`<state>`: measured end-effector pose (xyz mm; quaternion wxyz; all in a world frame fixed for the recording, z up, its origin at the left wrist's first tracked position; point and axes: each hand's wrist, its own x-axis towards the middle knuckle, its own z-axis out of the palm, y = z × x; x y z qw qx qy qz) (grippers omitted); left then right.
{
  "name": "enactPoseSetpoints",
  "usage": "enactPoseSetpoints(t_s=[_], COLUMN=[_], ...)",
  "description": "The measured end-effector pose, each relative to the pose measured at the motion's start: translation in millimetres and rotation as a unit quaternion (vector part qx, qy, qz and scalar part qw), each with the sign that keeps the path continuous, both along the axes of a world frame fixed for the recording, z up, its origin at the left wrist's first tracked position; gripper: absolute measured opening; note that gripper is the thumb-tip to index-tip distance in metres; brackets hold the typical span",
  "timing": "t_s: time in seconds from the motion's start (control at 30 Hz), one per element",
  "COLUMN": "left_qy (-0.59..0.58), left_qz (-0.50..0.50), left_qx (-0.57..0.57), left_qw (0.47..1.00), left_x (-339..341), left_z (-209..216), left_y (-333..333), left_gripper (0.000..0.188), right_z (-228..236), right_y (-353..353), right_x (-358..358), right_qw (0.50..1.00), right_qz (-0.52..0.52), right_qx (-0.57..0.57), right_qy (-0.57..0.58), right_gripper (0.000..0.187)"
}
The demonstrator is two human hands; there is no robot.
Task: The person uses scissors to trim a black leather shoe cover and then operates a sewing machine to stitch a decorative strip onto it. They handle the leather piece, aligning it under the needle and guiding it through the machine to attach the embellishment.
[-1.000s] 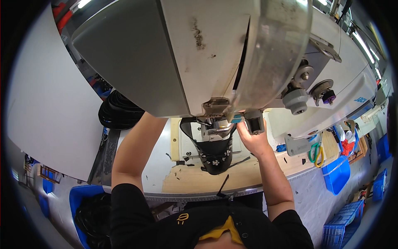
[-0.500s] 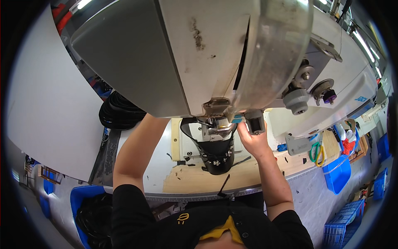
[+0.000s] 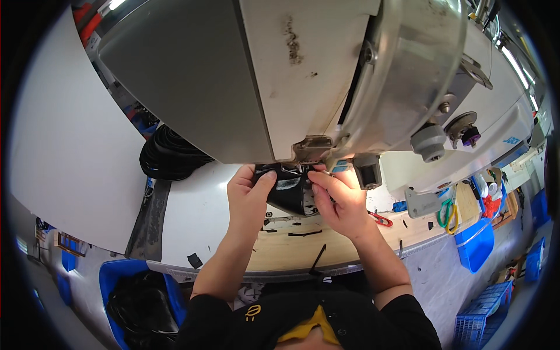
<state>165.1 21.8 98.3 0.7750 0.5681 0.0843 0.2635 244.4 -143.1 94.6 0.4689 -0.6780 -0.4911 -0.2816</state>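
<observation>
Under the head of a large white and grey sewing machine (image 3: 309, 87) I have a glossy black leather-like piece (image 3: 287, 195), perhaps a shoe upper. My left hand (image 3: 248, 189) grips its left side, thumb on top. At the right side my right hand (image 3: 340, 198) pinches the edge between thumb and fingers, close below the machine's needle area. Small shiny decorations show faintly along its right part, beside my right fingers. The machine head hides the piece's far end and some of my fingertips.
Black offcuts (image 3: 304, 234) litter the wooden table edge. Red-handled scissors (image 3: 380, 219) lie right of my right hand, and green-and-yellow scissors (image 3: 448, 216) farther right. Dark coiled material (image 3: 169, 156) sits at far left. Blue bins (image 3: 475, 245) stand at right, another (image 3: 111, 274) at lower left.
The black piece has turned and moved out from around the machine's arm toward me. My left hand has come from behind the machine head into view, and both hands now grip the piece.
</observation>
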Motion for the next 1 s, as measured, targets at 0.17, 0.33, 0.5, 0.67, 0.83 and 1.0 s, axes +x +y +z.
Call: enactPoseSetpoints(t_s=[0.17,0.33,0.5,0.67,0.83,1.0], left_qy=[-0.017,-0.024,0.093,-0.086,-0.249,-0.275], left_qz=[-0.006,0.012,0.010,0.217,0.167,0.065], left_qx=[0.011,-0.001,0.086,0.450,0.641,0.684], left_qw=[1.000,1.000,0.992,0.862,0.706,0.672], left_x=[1,9,7,26,16,-11], left_z=[-5,-3,-20,-36,-27,4], left_y=[3,2,31,44,67,22], left_gripper=[0.016,0.016,0.015,0.018,0.026,0.021], right_z=[2,-4,-7,-4,3,33], right_y=[1,4,-1,-18,-66,-160], right_x=[1,8,7,-2,-4,-8], right_qw=[0.998,0.998,1.000,0.997,0.998,0.969], right_qz=[-0.021,-0.028,-0.009,-0.011,-0.054,-0.248], right_qx=[-0.003,-0.002,-0.017,-0.019,-0.011,-0.004], right_qy=[-0.052,-0.052,-0.007,0.078,-0.002,0.000], right_gripper=[0.028,0.029,0.028,0.021,0.020,0.014])
